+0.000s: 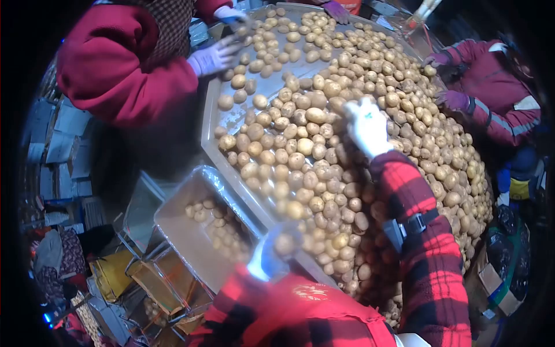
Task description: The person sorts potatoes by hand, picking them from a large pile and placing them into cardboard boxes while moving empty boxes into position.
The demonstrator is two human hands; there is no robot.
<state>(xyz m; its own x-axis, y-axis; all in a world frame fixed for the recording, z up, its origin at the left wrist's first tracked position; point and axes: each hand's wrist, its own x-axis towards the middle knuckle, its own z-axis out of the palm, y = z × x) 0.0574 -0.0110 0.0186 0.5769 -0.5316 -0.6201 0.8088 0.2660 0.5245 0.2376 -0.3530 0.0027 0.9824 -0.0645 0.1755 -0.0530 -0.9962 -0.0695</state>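
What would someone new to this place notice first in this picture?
Probably the big heap of potatoes, spread over the middle and right of the metal table. Next might come the wearer's white-gloved right hand, standing out among them near the centre. Lower down, the blurred left hand is by the table's edge, beside a bin with potatoes inside.

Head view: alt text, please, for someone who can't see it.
The wearer's gloved right hand is over a table heaped with potatoes, while the blurred left hand is beside a bin holding more potatoes. Other people in gloves are around the table.
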